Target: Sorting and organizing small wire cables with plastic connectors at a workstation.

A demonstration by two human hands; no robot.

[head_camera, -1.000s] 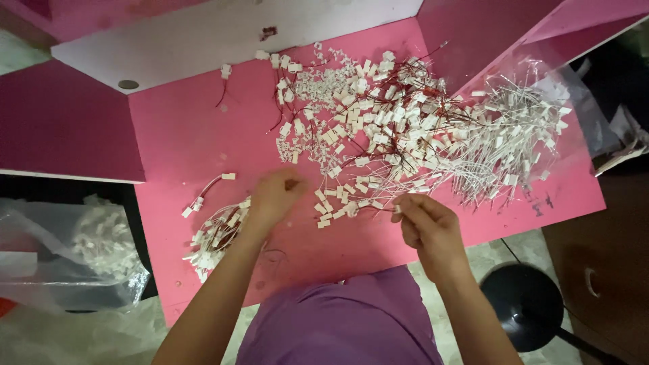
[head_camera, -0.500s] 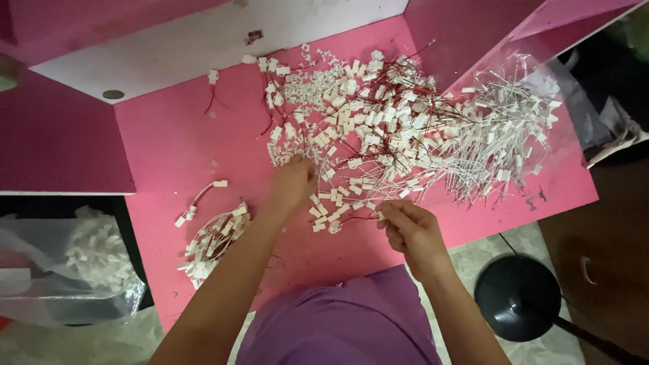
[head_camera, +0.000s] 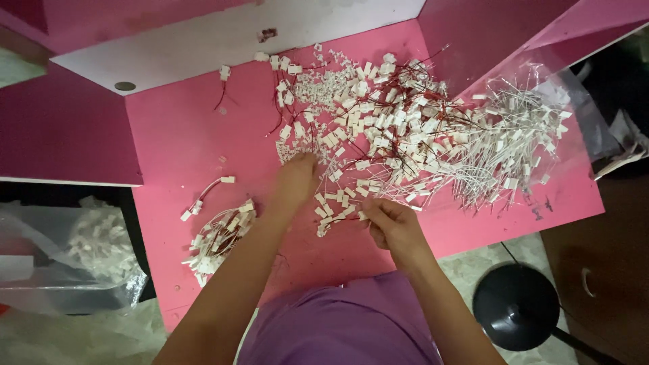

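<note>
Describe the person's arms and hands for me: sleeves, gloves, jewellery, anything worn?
Both arms are bare from the bottom edge of the picture to the fingertips: no sleeves reach the forearms. The left hand and right hand wear no gloves, and no ring, watch or bracelet shows. The only clothing in view is a plain purple garment over the body, without visible markings.

Bench: bright pink flat bench with darker pink side panels | Back: white board along the far edge | Floor: pale mottled stone floor | Right: round black stool seat beside dark brown wooden furniture | Light: dim, even.
</note>
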